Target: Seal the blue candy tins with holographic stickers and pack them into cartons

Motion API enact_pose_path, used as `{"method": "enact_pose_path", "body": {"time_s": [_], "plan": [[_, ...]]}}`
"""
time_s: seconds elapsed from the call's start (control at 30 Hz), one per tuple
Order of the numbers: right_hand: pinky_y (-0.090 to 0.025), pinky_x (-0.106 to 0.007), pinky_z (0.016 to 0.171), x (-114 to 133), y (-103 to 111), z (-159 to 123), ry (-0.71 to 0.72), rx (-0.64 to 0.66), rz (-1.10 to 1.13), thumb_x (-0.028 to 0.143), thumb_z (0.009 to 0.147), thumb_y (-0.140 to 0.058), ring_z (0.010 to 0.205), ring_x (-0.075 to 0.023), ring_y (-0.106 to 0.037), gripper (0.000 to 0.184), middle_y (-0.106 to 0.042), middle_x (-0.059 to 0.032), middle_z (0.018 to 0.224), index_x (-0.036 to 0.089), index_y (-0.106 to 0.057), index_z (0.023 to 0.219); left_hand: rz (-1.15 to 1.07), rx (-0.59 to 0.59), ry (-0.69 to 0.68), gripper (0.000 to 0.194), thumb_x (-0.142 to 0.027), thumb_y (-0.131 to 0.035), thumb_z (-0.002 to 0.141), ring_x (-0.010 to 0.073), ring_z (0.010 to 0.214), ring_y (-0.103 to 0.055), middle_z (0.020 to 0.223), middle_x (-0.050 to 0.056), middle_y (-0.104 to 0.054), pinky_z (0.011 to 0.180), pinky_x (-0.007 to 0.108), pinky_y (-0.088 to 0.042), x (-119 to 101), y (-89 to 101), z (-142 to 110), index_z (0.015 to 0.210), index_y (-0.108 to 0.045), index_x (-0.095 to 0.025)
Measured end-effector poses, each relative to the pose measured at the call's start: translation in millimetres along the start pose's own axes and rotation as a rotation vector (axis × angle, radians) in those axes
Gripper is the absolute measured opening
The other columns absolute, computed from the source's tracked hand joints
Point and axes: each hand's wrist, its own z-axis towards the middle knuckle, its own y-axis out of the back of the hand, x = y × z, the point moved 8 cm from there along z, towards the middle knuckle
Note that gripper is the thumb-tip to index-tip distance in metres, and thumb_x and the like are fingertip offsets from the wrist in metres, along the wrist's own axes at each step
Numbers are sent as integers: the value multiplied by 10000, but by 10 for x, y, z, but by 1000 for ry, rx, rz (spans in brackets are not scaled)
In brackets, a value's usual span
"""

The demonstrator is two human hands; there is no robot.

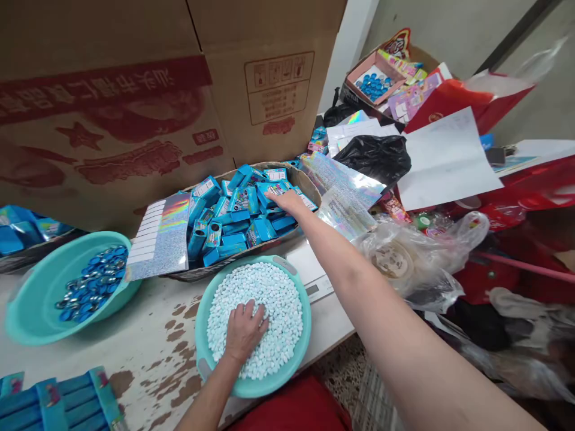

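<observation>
My left hand [246, 332] rests palm down on small pale mint candies [274, 299], its fingers a little apart. The candies fill a round turquoise basin [305, 326] in front of me. My right arm stretches forward to an oval cardboard tray [309, 182] heaped with small blue boxes [245, 200]. My right hand [290, 201] is closed on one blue box [277, 190] at the tray's right side; the thumb lies over it and the other fingers are mostly hidden. A shiny silver printed sheet [164, 233] leans on the tray's left end.
A second turquoise basin [27, 317] at left holds blue and silver round pieces [96, 281]. Blue packs [58, 401] lie at the lower left. A large carton [157, 90] stands behind the tray. Plastic bags [413, 257], papers [449, 158] and a box of packets [381, 78] crowd the right.
</observation>
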Motion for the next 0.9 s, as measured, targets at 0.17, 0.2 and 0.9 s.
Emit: {"method": "enact_pose_path", "body": {"time_s": [0.17,0.2,0.9], "plan": [[-427,-386,846,-164,119,-63,42,-218,312,435,580,-799,964,-238,-537,740,-567,-143,1076,71,-456,1126,-74,65,89,202,-302,-529,819,223,794,-539,952,81,-631,700,343,-402,102,-50,2,952,-669,-242],[-429,-375,843,-158,151,-115,54,-259,367,412,595,-789,953,-224,-536,706,-569,-128,1063,82,-451,1120,-106,80,115,197,-303,-528,817,218,788,-545,911,77,-632,698,331,-406,133,-67,-4,935,-673,-241],[-504,-459,801,-1285,-287,-3330,-143,-83,1114,346,586,-773,786,-234,-640,401,-686,-9,862,236,-613,936,-2206,301,1296,130,-275,-568,689,99,385,-481,514,-10,-528,328,159,-262,271,-248,-200,699,-496,-168]]}}
